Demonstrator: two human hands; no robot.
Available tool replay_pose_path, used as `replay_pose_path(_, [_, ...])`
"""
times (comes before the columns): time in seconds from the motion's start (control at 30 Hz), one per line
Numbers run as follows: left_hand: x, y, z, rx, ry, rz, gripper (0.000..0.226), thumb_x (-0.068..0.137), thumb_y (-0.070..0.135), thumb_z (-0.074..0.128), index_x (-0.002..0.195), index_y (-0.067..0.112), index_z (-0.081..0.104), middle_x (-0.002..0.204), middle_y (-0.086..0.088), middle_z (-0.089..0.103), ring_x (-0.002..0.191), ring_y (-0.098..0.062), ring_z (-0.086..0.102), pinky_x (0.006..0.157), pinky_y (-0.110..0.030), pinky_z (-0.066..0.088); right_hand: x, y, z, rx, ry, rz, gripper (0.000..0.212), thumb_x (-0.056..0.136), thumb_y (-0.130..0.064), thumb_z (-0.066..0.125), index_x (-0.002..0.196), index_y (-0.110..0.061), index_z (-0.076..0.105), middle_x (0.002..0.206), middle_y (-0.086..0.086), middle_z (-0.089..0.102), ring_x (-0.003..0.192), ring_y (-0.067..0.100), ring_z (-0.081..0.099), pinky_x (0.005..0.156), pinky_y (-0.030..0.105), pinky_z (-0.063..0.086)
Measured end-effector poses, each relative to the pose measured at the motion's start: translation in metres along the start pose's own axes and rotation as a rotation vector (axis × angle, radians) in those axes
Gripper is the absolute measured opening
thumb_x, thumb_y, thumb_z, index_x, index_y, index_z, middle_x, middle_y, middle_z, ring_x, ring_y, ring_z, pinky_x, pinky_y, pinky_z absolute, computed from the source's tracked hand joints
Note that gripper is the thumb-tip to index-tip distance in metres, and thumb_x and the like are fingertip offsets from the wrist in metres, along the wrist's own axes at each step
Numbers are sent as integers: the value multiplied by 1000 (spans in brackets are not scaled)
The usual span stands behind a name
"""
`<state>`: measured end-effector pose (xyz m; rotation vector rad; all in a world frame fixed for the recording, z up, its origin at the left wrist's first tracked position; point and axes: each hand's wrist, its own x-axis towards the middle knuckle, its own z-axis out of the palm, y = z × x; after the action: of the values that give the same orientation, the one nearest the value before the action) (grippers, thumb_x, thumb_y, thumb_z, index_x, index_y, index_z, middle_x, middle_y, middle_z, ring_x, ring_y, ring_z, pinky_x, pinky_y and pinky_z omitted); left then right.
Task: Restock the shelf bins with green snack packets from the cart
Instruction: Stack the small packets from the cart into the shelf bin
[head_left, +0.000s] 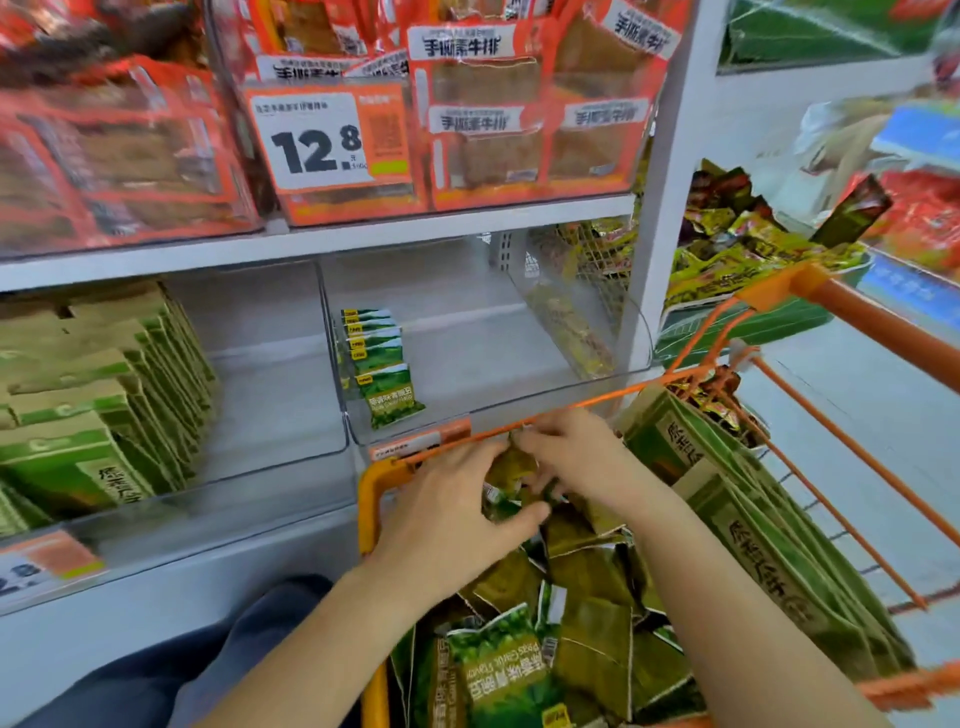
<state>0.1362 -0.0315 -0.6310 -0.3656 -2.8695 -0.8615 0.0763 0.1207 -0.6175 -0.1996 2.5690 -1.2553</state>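
Note:
Both hands are down in the orange cart (372, 499), at its far left corner. My left hand (447, 512) curls around a bunch of green snack packets (506, 480), thumb underneath. My right hand (566, 457) pinches the same bunch from the right. More green packets (498, 670) lie loose in the cart. The clear middle shelf bin (467, 415) holds a short row of green packets (384, 379) standing along its left wall, with bare floor to their right.
The clear bin on the left (280, 447) holds a row of larger green bags (98, 415). Orange-red packs (467, 130) and a price tag (317, 137) fill the shelf above. Large green bags (769, 545) stand along the cart's right side. A white shelf upright (670, 218) stands on the right.

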Motion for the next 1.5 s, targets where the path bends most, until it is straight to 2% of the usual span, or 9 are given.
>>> replay_pose_path(0.17, [-1,0,7,-26,143,-49,57,90,46,58,141,29,41,130,10,58,117,-7,55,93,-23,46,-5,-10,-2,337,17,38,25,94,-16,55,71,-7,58,52,3,58,43,11,53,39,17,39])
replay_pose_path(0.3, [-3,-13,11,-484,192,-188,34,89,37,60,121,29,52,116,20,62,112,4,57,90,-15,48,-3,-6,2,296,232,-102,43,89,-38,63,62,-5,54,55,6,47,52,14,44,55,28,36])
replay_pose_path(0.37, [-1,-17,8,-731,189,-244,28,87,36,60,112,24,61,109,8,69,101,-3,64,86,-24,53,-2,-7,3,321,304,-171,30,82,-43,69,71,-16,60,66,-5,57,64,9,54,63,24,42])
replay_pose_path(0.47, [0,-19,3,-954,111,-263,26,81,33,58,105,24,65,100,-1,74,90,-14,70,76,-29,58,-3,-12,6,384,102,-238,17,77,-35,71,91,-25,69,87,-8,70,81,3,64,70,15,49])
replay_pose_path(0.87, [2,-16,0,-1253,108,-420,23,95,17,51,108,10,68,101,-5,74,97,-19,70,75,-29,58,-7,-20,15,648,216,-198,18,87,-19,66,76,-6,72,68,8,70,60,14,63,56,21,50])
replay_pose_path(1.03, [1,-15,-17,-1067,185,-319,27,97,19,49,117,13,66,97,4,75,92,-11,70,72,-21,56,-11,-20,7,595,-11,-140,6,85,-14,66,89,-13,71,73,-2,72,61,9,64,51,16,47])
replay_pose_path(1.17, [3,-45,-48,-231,443,-90,41,99,45,40,129,24,58,122,13,60,115,-3,52,95,-20,39,-8,-26,3,613,90,-194,14,82,-7,67,96,-8,71,79,3,73,63,12,65,57,19,51])
replay_pose_path(1.33, [15,-115,-58,8,423,-335,46,100,35,41,140,12,44,141,-10,49,129,-27,43,106,-35,32,52,-56,5,295,188,-206,16,81,-5,73,92,5,68,85,23,68,70,25,64,72,36,53])
replay_pose_path(1.5, [10,-121,-50,183,349,-332,46,100,38,38,139,16,46,137,-8,53,121,-29,52,87,-39,46,130,-72,40,-108,-12,-93,23,77,-9,78,98,-7,69,80,1,59,75,13,53,61,22,36])
